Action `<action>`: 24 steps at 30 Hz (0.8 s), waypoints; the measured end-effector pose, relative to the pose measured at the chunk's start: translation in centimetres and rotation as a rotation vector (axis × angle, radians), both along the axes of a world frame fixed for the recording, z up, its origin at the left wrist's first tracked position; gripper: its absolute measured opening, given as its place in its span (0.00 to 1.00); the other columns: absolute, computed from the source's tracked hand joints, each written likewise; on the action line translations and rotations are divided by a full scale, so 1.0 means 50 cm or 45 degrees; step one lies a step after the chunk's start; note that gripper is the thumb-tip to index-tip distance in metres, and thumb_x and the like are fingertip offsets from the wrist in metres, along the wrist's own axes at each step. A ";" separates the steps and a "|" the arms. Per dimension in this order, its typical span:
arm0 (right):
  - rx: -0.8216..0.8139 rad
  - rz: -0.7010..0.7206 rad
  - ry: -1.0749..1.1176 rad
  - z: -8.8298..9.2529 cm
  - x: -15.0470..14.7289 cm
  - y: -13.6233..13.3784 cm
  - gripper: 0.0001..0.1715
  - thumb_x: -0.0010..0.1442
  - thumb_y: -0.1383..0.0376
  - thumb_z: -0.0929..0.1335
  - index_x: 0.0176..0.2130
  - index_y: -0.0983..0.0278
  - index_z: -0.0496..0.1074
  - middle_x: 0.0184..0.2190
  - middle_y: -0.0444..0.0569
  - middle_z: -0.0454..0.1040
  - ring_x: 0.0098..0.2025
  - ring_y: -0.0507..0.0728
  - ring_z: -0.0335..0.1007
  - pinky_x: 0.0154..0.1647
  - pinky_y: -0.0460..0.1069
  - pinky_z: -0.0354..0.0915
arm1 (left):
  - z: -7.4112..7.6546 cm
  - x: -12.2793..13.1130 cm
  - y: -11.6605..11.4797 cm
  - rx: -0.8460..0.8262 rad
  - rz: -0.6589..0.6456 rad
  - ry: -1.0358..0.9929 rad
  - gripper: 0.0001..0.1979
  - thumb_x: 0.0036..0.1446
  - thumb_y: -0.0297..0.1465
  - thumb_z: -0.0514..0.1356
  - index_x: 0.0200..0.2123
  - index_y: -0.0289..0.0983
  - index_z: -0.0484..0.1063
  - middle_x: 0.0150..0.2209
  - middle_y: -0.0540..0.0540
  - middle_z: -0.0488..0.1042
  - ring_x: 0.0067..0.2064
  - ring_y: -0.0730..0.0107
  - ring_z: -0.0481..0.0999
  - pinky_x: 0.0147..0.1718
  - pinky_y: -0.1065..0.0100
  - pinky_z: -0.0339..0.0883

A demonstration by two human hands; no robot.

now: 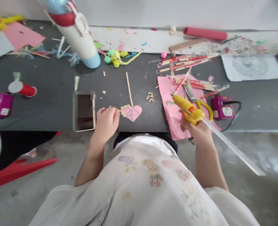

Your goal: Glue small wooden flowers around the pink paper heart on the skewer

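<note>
A flat pink heart [136, 113] is lying near the front edge of the worktop [150, 124], its tip pointing toward that edge, and thin dark lines are dividing its face into wedges. Small, pale, wood-coloured bits [124, 110] are lining its upper left rim in a bumpy border. A slim, straight stick [129, 88] is running from its top notch toward the back edge. The left hand [107, 122] is resting just beside the heart, fingers curled together; the view is not showing whether they are pinching anything. The right hand [200, 130] is gripping a yellow glue gun [185, 106], whose long, translucent rod [233, 146] is jutting past the front edge.
</note>
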State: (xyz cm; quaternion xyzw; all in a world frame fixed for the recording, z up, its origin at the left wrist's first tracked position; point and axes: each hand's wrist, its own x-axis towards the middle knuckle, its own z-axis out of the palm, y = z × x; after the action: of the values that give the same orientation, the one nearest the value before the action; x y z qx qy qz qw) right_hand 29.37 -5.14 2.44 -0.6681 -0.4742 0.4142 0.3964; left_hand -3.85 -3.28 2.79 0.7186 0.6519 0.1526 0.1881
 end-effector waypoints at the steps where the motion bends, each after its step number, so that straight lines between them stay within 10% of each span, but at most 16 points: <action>1: -0.010 0.002 0.136 0.000 -0.009 0.002 0.15 0.48 0.64 0.73 0.39 0.60 0.74 0.31 0.46 0.75 0.19 0.49 0.61 0.19 0.50 0.59 | -0.002 0.001 0.001 -0.005 0.025 0.033 0.15 0.68 0.33 0.43 0.30 0.41 0.64 0.35 0.45 0.77 0.41 0.62 0.74 0.61 0.50 0.56; 18: -0.195 0.130 0.555 -0.029 -0.080 0.010 0.18 0.53 0.63 0.73 0.45 0.63 0.74 0.16 0.37 0.60 0.18 0.49 0.53 0.19 0.48 0.52 | -0.008 -0.002 -0.008 -0.050 0.341 0.180 0.17 0.69 0.35 0.43 0.28 0.39 0.63 0.33 0.44 0.75 0.38 0.60 0.75 0.62 0.38 0.52; 24: -0.173 0.142 0.627 -0.034 -0.081 -0.002 0.16 0.55 0.60 0.73 0.44 0.63 0.76 0.16 0.37 0.59 0.18 0.48 0.51 0.18 0.47 0.50 | -0.004 0.013 -0.015 0.122 0.262 -0.262 0.16 0.70 0.35 0.43 0.31 0.40 0.64 0.34 0.46 0.75 0.41 0.65 0.73 0.58 0.55 0.60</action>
State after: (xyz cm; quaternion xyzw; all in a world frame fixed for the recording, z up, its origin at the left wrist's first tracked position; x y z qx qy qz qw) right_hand 25.33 -5.23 0.75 -0.5453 -0.3706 0.6164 0.4305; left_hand -3.18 -4.03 2.60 0.6367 0.6914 0.2748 0.2028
